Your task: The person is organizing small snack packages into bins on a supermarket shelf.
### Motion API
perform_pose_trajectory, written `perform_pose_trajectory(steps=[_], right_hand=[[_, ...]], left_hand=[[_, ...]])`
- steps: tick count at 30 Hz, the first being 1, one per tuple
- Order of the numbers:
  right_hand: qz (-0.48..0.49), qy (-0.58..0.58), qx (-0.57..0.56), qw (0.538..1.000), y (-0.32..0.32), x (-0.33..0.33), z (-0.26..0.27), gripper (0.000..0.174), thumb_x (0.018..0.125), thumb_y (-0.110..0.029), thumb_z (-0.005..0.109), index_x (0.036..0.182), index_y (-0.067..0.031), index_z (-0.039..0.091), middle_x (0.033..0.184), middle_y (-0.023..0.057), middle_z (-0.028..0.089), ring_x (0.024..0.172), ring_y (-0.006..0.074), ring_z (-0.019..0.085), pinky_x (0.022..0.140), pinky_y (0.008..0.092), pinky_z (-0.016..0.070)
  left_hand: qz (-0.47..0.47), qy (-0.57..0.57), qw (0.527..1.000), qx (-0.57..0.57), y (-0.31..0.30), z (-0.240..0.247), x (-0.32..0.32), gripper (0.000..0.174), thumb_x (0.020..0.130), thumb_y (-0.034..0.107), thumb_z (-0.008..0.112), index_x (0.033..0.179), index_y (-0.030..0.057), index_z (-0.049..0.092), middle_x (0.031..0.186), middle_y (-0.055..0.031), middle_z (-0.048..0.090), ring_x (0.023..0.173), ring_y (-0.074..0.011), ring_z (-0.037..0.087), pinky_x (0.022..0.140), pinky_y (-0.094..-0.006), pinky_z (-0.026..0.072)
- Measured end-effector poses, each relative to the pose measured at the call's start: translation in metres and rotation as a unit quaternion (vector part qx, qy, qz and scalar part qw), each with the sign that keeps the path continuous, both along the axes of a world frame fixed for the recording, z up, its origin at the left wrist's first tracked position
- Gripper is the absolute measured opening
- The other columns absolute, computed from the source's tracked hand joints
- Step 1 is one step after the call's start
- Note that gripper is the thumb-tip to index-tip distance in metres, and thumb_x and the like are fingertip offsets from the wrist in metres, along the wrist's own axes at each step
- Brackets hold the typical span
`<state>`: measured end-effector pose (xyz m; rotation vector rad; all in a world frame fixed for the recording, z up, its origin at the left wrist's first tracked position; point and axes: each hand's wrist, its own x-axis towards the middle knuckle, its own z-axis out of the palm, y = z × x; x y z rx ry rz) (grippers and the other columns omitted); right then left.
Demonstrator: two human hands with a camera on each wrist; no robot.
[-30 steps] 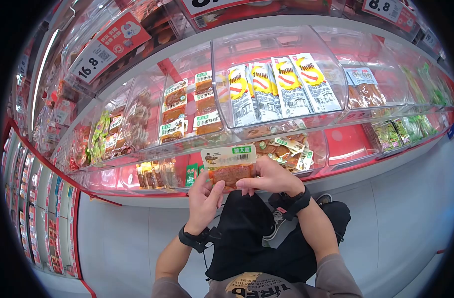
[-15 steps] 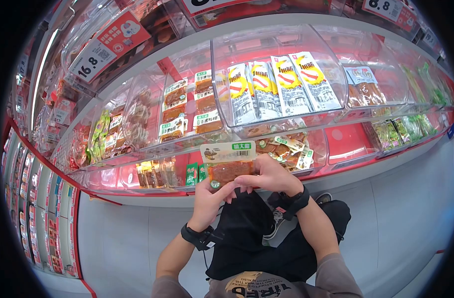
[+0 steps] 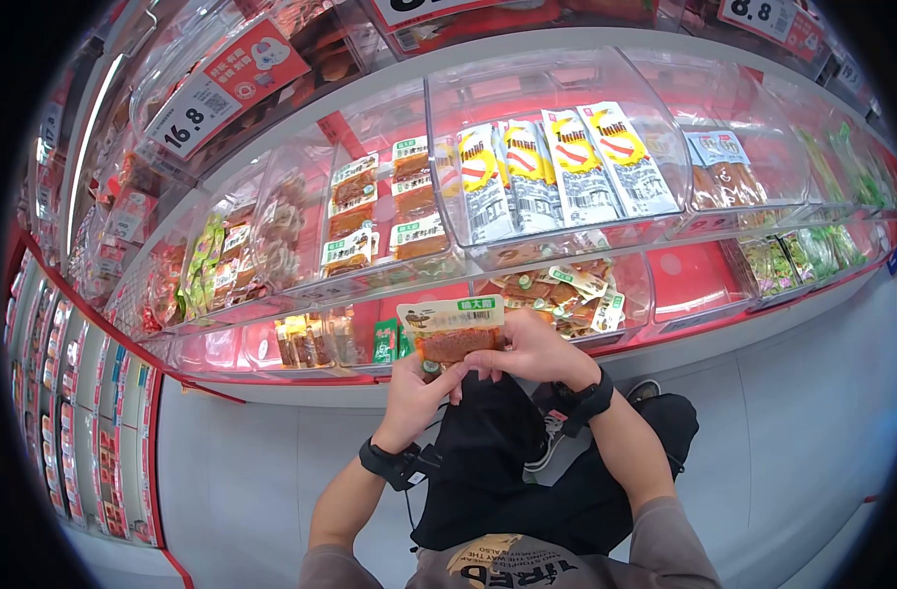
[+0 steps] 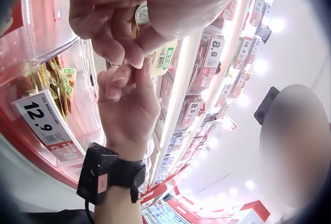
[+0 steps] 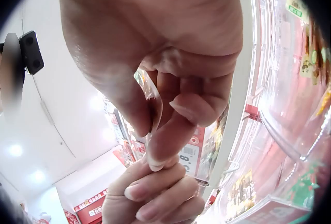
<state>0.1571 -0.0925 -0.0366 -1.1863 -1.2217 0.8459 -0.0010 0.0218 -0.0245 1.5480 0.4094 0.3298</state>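
While the pack [image 3: 451, 332] sits just in front of the lower bins [image 3: 637, 287], long side running left to right, both hands are pinching its bottom edge: left hand [image 3: 416, 393] under the left corner, right hand [image 3: 537, 353] on the right, equally close.

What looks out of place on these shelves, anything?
Only the lower bin behind the held packet: its snack packs lie in a jumbled heap, while the yellow-and-white packs above stand in a neat row. Nothing spilled or torn shows.
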Motion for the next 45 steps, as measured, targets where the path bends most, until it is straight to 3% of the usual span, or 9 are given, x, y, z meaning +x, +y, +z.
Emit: perform_pose_trajectory(steps=[9,15,24,31,35,37,38,41,45], right_hand=[[0.031,0.073,0.003,0.997,-0.003,0.000,0.001,0.024,0.088,-0.017,0.060,0.099,0.0041,0.060,0.067,0.0067,0.063,0.055,0.0095,0.060,0.050,0.0220,0.0484],[0.014,-0.011,-0.023,1.000,-0.003,0.001,-0.002,0.023,0.088,-0.016,0.060,0.101,0.0034,0.060,0.067,0.0074,0.063,0.055,0.0098,0.061,0.049,0.0220,0.0480],[0.061,0.106,0.014,0.992,-0.001,-0.004,0.005,0.022,0.088,-0.013,0.059,0.103,0.0037,0.058,0.071,0.0076,0.064,0.060,0.0114,0.062,0.054,0.0229,0.0491],[-0.067,-0.079,0.057,0.993,0.004,-0.010,0.003,0.025,0.084,-0.016,0.062,0.099,0.0036,0.060,0.063,0.0116,0.063,0.056,0.0177,0.063,0.053,0.0289,0.0471],[-0.161,-0.101,0.046,0.981,-0.005,-0.009,0.019,0.029,0.081,-0.018,0.065,0.102,0.0028,0.059,0.065,0.0127,0.063,0.055,0.0211,0.062,0.054,0.0300,0.0475],[-0.188,-0.137,0.007,0.973,-0.006,-0.011,0.022,0.036,0.079,-0.018,0.067,0.107,0.0022,0.058,0.072,0.0105,0.066,0.059,0.0179,0.064,0.055,0.0289,0.0491],[-0.162,-0.156,0.031,0.974,-0.005,-0.015,0.021,0.040,0.078,-0.018,0.067,0.111,0.0018,0.055,0.074,0.0112,0.066,0.061,0.0192,0.064,0.058,0.0292,0.0495],[-0.120,-0.253,0.140,0.950,0.002,-0.034,0.003,0.062,0.077,-0.017,0.067,0.131,-0.0004,0.042,0.087,0.0141,0.066,0.073,0.0234,0.065,0.068,0.0307,0.0510],[-0.086,-0.234,0.156,0.956,0.001,-0.036,0.006,0.060,0.077,-0.017,0.065,0.130,-0.0012,0.042,0.089,0.0153,0.064,0.074,0.0285,0.063,0.068,0.0342,0.0502]], left_hand=[[-0.026,-0.019,0.999,0.002,0.000,-0.004,-0.003,0.012,0.085,0.011,0.060,0.092,0.0010,0.060,0.070,-0.0016,0.060,0.056,-0.0064,0.051,0.050,-0.0204,0.0356],[-0.017,-0.006,0.999,-0.034,0.005,-0.011,-0.001,0.011,0.085,0.009,0.060,0.089,-0.0017,0.060,0.066,-0.0013,0.056,0.052,-0.0058,0.047,0.047,-0.0214,0.0363],[-0.023,-0.025,0.998,-0.059,0.003,0.010,-0.013,0.012,0.085,0.009,0.062,0.086,-0.0025,0.061,0.058,-0.0001,0.052,0.050,-0.0062,0.046,0.046,-0.0217,0.0357],[0.000,0.002,0.985,-0.170,0.014,-0.005,-0.017,0.007,0.085,0.004,0.056,0.080,-0.0014,0.056,0.047,-0.0007,0.041,0.043,-0.0123,0.042,0.046,-0.0246,0.0364],[0.040,-0.032,0.995,0.088,0.014,-0.007,-0.034,0.013,0.085,0.008,0.059,0.093,-0.0032,0.060,0.071,-0.0076,0.057,0.062,-0.0122,0.052,0.060,-0.0256,0.0424],[0.058,-0.092,0.952,0.286,-0.005,0.008,-0.031,0.024,0.084,0.008,0.060,0.104,-0.0045,0.058,0.092,-0.0130,0.061,0.079,-0.0153,0.058,0.069,-0.0276,0.0462],[0.054,-0.111,0.963,0.241,-0.018,0.019,-0.026,0.046,0.083,0.009,0.060,0.124,-0.0054,0.045,0.121,-0.0161,0.051,0.105,-0.0200,0.054,0.086,-0.0314,0.0452],[0.036,-0.182,0.970,0.159,-0.026,0.011,-0.018,0.058,0.083,0.009,0.060,0.133,-0.0040,0.034,0.126,-0.0170,0.047,0.113,-0.0238,0.051,0.092,-0.0336,0.0433],[0.131,-0.167,0.976,0.057,-0.011,0.006,-0.023,0.041,0.091,0.007,0.051,0.128,-0.0048,0.036,0.122,-0.0156,0.051,0.110,-0.0222,0.054,0.092,-0.0332,0.0439]])
